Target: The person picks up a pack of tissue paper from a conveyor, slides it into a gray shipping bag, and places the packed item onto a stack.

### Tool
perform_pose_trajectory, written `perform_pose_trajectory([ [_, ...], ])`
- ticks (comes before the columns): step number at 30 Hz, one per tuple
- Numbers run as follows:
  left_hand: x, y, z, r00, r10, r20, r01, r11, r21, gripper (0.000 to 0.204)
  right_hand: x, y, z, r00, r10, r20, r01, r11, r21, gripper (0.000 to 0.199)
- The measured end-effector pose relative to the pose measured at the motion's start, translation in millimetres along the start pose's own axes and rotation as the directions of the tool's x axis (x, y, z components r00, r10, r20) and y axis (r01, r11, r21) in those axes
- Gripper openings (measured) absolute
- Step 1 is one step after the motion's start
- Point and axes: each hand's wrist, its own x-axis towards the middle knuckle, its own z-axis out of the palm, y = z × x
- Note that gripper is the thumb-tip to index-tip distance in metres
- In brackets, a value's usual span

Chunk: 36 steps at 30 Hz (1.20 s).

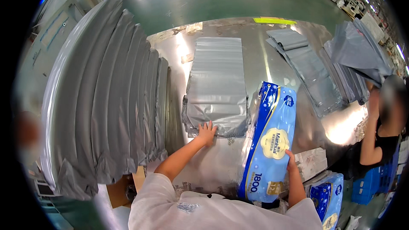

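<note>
Status: early stage, judging by layout; nothing bagged yet. Left hand (207, 133) lies flat on the near edge of the grey mailer stack (217, 85) at mid-table, fingers spread apart, pressing or picking at the top bag; no bag lifted or opened as far as visible. Right hand (292, 162) grips the right side of the blue tissue pack (269, 142), fingers curled around its edge, thumb side hidden; pack stands tilted on end on the steel table (213, 162), just right of the stack and touching or nearly touching it; can't tell which.

Done: pack is out on the table and in hand; stack is within reach. Left: separate one mailer, open its mouth, get the pack in, seal; none of that shows here.

Around: a second blue tissue pack (328, 196) sits low at the right, near the table corner, untouched; a fan of large grey bags (106, 93) hangs or leans at the left, overlapping in rows; more loose grey mailers (306, 64) spread at far right of the table; another person (383, 132) stands at the right edge holding a bundle of grey bags (358, 51) up high; yellow strip (275, 20) on the far table edge; cardboard box (123, 189) under the left bag fan.
</note>
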Motion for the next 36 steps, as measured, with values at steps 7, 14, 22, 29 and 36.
perform_pose_trajectory([
  [7,-29.3,10.3,27.7,0.933,-0.146,-0.329,0.109,0.986,-0.128,0.072,-9.1,8.3,15.0,0.999,-0.039,-0.017,0.039,0.999,-0.011,0.049],
  [14,-9.3,-12.7,33.2,0.905,-0.17,-0.39,-0.051,0.866,-0.497,0.07,-26.3,41.0,68.8,0.997,-0.05,0.066,0.047,0.998,0.04,0.054],
  [22,31.2,-122.0,44.7,0.704,-0.488,-0.516,-0.35,0.394,-0.85,0.073,0.7,160.1,104.4,0.963,0.116,0.243,0.158,0.488,-0.858,0.055],
  [29,8.5,-102.4,48.6,0.929,-0.096,-0.359,-0.364,-0.045,-0.93,0.055,63.1,109.7,96.9,0.997,-0.037,-0.073,-0.067,0.142,-0.988,0.04],
  [36,-21.8,-88.9,81.6,0.821,-0.135,-0.555,-0.544,0.108,-0.832,0.058,186.6,71.7,169.8,0.794,-0.238,0.56,0.26,-0.699,-0.666,0.031],
])
